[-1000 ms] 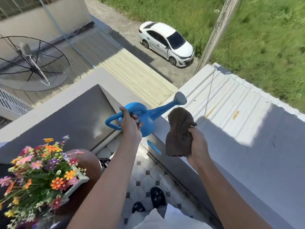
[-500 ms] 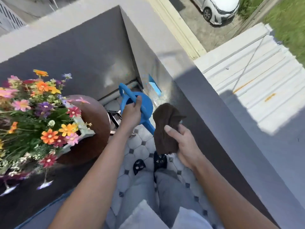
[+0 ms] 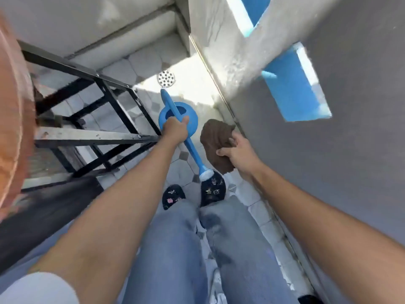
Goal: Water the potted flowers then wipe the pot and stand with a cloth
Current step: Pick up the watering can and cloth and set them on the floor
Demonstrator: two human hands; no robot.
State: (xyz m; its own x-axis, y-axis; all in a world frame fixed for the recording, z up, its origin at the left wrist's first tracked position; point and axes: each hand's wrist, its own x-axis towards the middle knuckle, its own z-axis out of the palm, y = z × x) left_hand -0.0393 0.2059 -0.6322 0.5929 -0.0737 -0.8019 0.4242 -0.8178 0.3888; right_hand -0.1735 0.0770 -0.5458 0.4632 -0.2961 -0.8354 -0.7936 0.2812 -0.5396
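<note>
Seen from above, looking straight down past two bare forearms; the left hand (image 3: pixel 175 131) is wrapped tight around the handle of a blue plastic watering can (image 3: pixel 178 116), held low above the floor with its round body open to the camera; its long spout (image 3: pixel 195 155) slants back toward the person and ends in a pale rose head just over one foot; the right hand (image 3: pixel 237 151), just beside the can on its right, grips a bunched dark brown cloth (image 3: pixel 217 139) between thumb and fingers, the cloth hanging free and close to the grey wall (image 3: pixel 328 172); below the hands stand two legs in light blue jeans (image 3: pixel 186 249) and black clogs (image 3: pixel 213 189) dotted with small charms; the floor (image 3: pixel 182 167) is pale tile with small dark diamond insets, and a round metal floor drain (image 3: pixel 166 78) sits in a sunlit patch just beyond the can; to the left stands a black metal frame stand (image 3: pixel 98 137), its bars crossing at several levels; at the far left edge, blurred and very near the camera, is the curved terracotta-coloured rim of the pot (image 3: pixel 11 128) on top of that stand; the flowers do not show; the wall on the right has blue rectangular openings (image 3: pixel 293 84).
</note>
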